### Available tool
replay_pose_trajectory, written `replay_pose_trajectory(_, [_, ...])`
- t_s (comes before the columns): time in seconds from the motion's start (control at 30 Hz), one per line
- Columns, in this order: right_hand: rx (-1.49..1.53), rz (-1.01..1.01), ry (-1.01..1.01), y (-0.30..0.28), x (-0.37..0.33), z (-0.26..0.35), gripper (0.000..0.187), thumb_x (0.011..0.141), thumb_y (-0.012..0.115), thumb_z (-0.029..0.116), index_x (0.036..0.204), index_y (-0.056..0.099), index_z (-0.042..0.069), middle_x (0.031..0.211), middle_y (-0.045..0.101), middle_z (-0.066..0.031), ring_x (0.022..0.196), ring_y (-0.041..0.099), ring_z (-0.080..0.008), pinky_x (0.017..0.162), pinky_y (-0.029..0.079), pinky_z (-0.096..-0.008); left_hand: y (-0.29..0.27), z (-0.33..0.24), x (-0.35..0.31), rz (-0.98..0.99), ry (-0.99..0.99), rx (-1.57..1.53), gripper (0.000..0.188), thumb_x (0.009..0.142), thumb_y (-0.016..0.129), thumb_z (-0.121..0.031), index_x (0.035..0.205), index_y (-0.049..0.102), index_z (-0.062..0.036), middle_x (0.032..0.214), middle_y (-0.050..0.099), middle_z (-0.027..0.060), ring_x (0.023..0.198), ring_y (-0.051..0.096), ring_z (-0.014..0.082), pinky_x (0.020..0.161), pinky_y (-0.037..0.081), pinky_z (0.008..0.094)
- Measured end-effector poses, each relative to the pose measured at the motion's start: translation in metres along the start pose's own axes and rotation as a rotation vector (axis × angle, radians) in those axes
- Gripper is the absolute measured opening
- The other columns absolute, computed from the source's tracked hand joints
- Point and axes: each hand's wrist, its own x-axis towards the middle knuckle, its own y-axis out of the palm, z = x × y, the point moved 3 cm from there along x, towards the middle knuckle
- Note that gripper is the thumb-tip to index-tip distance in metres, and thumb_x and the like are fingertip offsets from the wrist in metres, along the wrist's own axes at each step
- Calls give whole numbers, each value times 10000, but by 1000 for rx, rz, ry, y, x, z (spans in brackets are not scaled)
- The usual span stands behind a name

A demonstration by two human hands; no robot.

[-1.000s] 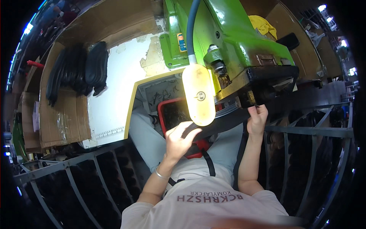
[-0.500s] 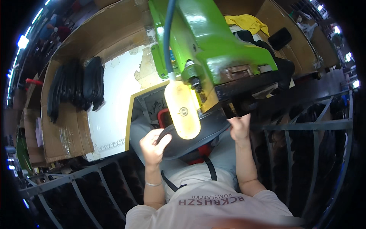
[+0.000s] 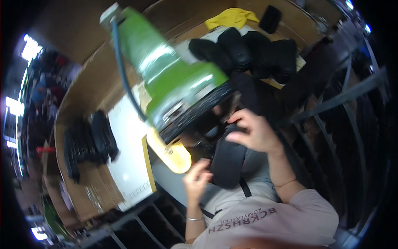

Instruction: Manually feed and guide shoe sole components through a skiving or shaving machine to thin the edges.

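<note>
Below the green machine head [image 3: 186, 89], a black, elongated, rounded piece shaped like a shoe sole [image 3: 228, 162] is held over my lap. My right hand [image 3: 257, 133] grips its upper end, thumb across its face. Close by its left edge is my left hand [image 3: 196, 178], with thumb and fingers apart; I see no grip on the piece. A glowing yellow lamp [image 3: 178, 157] on a blue-grey cable [image 3: 122, 74] hangs just above my left hand. The machine's dark lower part [image 3: 199, 114] is blurred.
Several black pieces [image 3: 101, 133] stand stacked in a cardboard box [image 3: 91, 195] on the left. Beyond the machine, several rounded black pieces [image 3: 236, 50] lie near a yellow cloth [image 3: 232, 17]. A metal rail [image 3: 331, 101] runs along the right.
The view has turned, shifting the machine leftward in the picture. The black piece now points lengthwise toward me; my left hand has come off its edge, and my right hand holds its far end.
</note>
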Motion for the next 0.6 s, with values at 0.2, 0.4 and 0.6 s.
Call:
replay_pose_trajectory(0.2, [519, -805, -56, -102, -18, -5, 331, 881, 545, 100, 1176, 444, -9, 846, 618, -108, 480, 555, -96, 392, 433, -180, -243, 20, 103, -883, 158, 896, 439, 831, 664, -214, 1201, 517, -29, 1222, 488, 167, 1030, 531, 322, 828, 476, 374])
replay_pose_trajectory(0.4, [1028, -714, -28, -53, 85, -62, 505, 858, 534, 47, 1293, 277, 39, 1014, 520, -193, 598, 644, -248, 445, 537, -295, -268, 40, 168, -1041, -51, 1065, 565, 707, 771, -301, 1147, 475, -104, 1331, 273, 171, 1012, 500, 405, 807, 456, 468])
replay_pose_trajectory(0.6, [964, -428, 214, -29, 125, -88, 615, 894, 577, 243, 1384, 242, 83, 825, 577, -166, 516, 600, -193, 405, 494, -281, -281, 47, 166, -1235, 66, 995, 455, 614, 840, -246, 948, 551, -138, 1127, 387, 187, 948, 490, 360, 784, 454, 443])
